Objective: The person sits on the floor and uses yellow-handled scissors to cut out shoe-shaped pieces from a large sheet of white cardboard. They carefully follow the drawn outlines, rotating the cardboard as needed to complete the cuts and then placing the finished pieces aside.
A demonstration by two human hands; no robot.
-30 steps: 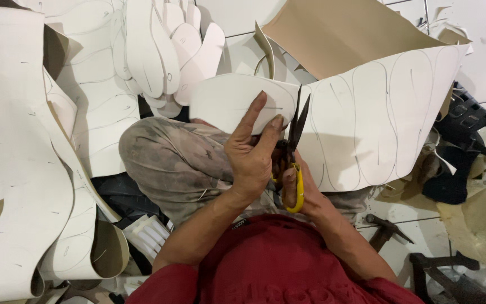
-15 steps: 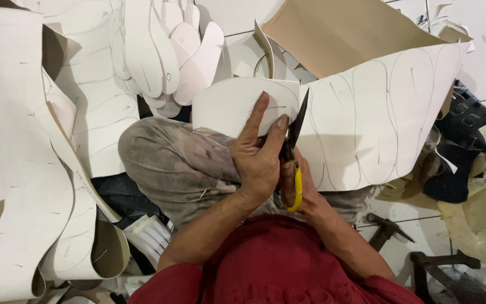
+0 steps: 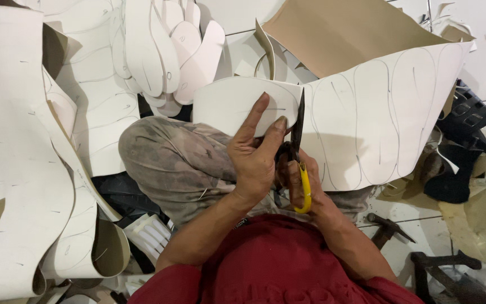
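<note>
Along the left edge, long wavy offcut strips [image 3: 12, 169] of white sheet curl over the floor, smooth on the face and tan on the underside. Above them, near the top, lies a fanned pile of cut sole shapes [image 3: 170, 50], flat, rounded and white. Below the pile a bent knee in mottled grey-brown trousers [image 3: 170, 157] crosses the middle.

The left hand [image 3: 254, 155] presses a partly cut, sole-shaped flap [image 3: 232, 104] of the white sheet, fingers spread on its smooth face and the thumb under the edge, so it is gripping that flap. Just right of it, the right hand [image 3: 299, 186] is clenched around the yellow-coated handles of the scissors [image 3: 297, 146], whose dark metal blades stand nearly closed and point up into the cut line.

The cut runs into the large white sheet [image 3: 378, 124], which rests over the lap and bears thin drawn sole outlines; its tan back folds over at the top. At the far right lie black straps [image 3: 468, 146], and lower down a hammer [image 3: 386, 225] on pale tile.
</note>
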